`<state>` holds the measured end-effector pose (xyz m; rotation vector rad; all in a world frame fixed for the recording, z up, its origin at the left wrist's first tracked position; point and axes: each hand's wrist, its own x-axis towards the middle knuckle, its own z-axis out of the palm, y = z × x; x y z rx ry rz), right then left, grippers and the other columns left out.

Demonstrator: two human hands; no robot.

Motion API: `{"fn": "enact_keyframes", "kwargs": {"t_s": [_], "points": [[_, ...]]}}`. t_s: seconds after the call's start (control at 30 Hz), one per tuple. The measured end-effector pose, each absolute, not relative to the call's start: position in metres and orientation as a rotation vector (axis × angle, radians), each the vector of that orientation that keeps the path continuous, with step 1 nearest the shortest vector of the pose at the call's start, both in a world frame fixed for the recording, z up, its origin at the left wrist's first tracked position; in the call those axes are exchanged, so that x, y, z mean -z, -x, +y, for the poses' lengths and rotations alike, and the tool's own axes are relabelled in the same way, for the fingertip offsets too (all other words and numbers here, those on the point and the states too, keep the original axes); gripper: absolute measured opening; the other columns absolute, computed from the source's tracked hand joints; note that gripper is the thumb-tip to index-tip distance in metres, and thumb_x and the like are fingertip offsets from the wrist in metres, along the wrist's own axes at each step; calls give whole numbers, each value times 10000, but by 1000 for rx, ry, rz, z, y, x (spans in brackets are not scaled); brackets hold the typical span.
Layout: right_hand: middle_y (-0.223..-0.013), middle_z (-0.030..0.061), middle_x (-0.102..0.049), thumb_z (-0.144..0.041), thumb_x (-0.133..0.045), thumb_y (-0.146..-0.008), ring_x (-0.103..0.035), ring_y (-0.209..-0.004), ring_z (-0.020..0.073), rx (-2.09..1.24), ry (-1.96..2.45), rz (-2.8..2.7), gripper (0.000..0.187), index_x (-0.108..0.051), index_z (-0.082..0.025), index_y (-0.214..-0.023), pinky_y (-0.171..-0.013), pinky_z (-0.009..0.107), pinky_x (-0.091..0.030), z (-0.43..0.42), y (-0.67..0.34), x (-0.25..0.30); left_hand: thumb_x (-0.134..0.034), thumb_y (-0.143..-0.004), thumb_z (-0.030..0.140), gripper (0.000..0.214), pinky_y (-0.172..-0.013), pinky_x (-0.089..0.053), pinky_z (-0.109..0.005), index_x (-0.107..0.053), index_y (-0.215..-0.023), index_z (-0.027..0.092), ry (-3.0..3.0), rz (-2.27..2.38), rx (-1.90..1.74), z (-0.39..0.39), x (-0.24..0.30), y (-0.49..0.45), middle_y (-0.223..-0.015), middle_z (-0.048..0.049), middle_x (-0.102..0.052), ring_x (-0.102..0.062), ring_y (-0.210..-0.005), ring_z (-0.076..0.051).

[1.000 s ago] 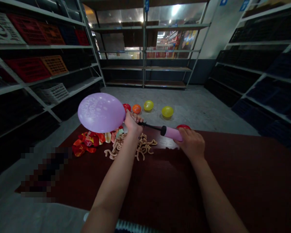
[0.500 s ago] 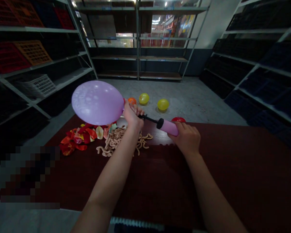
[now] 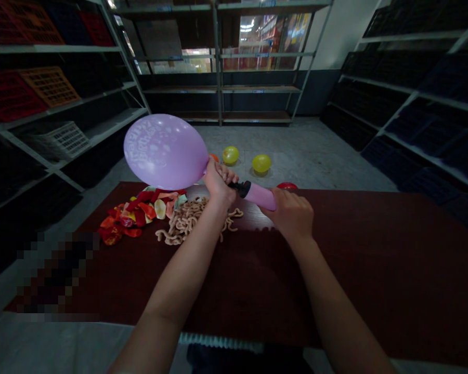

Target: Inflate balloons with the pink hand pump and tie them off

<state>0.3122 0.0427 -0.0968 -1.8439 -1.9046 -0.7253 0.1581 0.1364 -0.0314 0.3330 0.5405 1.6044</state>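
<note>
A swollen purple balloon [image 3: 166,151] with pale printed lettering points up and left from my left hand [image 3: 220,183]. The fingers of that hand are closed around the balloon's neck and the black nozzle end of a hand pump [image 3: 260,195]. My right hand [image 3: 290,214] grips the pump's pink barrel, which is pushed close against my left hand. Below and left of the balloon, a pile of limp balloons [image 3: 140,214] in red, orange, yellow and other colours lies on the table. Beside it is a heap of beige, curly, string-like pieces [image 3: 185,221], partly hidden by my left forearm.
The dark red-brown table [image 3: 374,249] spreads under my arms. On the floor beyond are two yellow balloons [image 3: 261,163], a mostly hidden orange one and a red balloon [image 3: 287,185] at the table's far edge. Metal shelves [image 3: 257,89] and crates [image 3: 49,85] stand around.
My right hand has moved left with the pink barrel, and the black rod that showed between barrel and left hand is now hidden. The balloon sits slightly higher and further right, its lettering clearer.
</note>
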Motion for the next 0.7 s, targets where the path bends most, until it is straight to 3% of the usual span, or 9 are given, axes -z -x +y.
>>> {"fn": "enact_keyframes", "kwargs": {"t_s": [0.33, 0.53, 0.7], "points": [[-936, 85, -674, -469, -525, -882, -562, -876, 241, 758, 1855, -1858, 383, -614, -207, -1147, -786, 355, -324, 48, -356, 103, -506, -945, 425, 533, -377, -226, -222, -236, -546, 196, -345, 483, -1761, 150, 9, -104, -413, 73, -197, -187, -332, -61], [-892, 83, -676, -492, -543, -855, -566, -789, 222, 724, 1812, -1842, 387, -634, -196, -1088, -711, 331, -331, 47, -340, 108, -439, -983, 393, 513, -365, -203, -211, -242, -553, 193, -340, 461, -1845, 141, -11, -91, -421, 73, -195, -175, -331, -55], [-905, 87, -683, -503, -572, -833, -572, -763, 220, 686, 1797, -1831, 406, -632, -184, -1077, -690, 331, -324, 45, -327, 104, -483, -958, 471, 536, -375, -190, -215, -254, -560, 194, -402, 460, -1829, 133, -8, -116, -424, 75, -202, -192, -339, -51]]}}
